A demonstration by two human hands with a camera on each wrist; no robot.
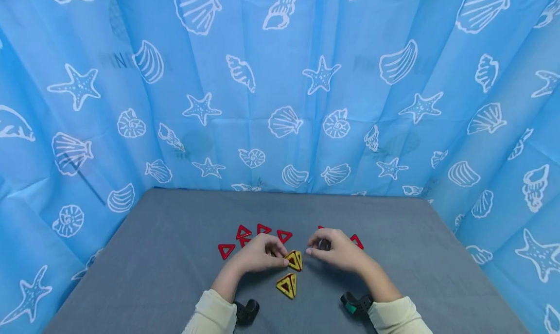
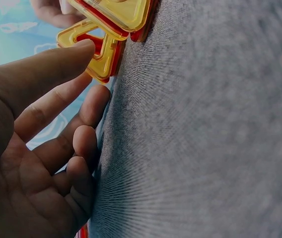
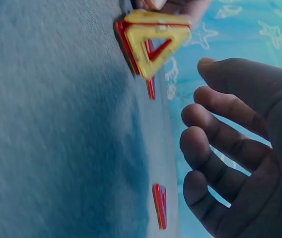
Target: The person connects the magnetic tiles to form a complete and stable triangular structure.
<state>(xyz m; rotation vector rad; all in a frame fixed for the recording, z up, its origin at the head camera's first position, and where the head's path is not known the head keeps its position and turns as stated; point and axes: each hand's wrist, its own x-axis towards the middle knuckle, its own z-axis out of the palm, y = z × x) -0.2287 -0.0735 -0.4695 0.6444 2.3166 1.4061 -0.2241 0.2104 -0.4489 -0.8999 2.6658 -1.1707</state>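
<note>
My left hand pinches a small pyramid of yellow and red triangular magnetic tiles by its left side, thumb in front and index finger behind. In the left wrist view the thumb lies against the yellow frame of this pyramid. A second yellow-and-red pyramid stands on the table just nearer to me. To the right, apart from both pyramids, my right hand hovers with loosely bent fingers. Nothing is in its grasp in the right wrist view, where the fingers are spread.
Several loose red triangular tiles lie behind and left of my left hand. Another red tile sits beyond the right hand, with one more partly hidden behind it. A grey cloth covers the table; a blue shell-print curtain surrounds it.
</note>
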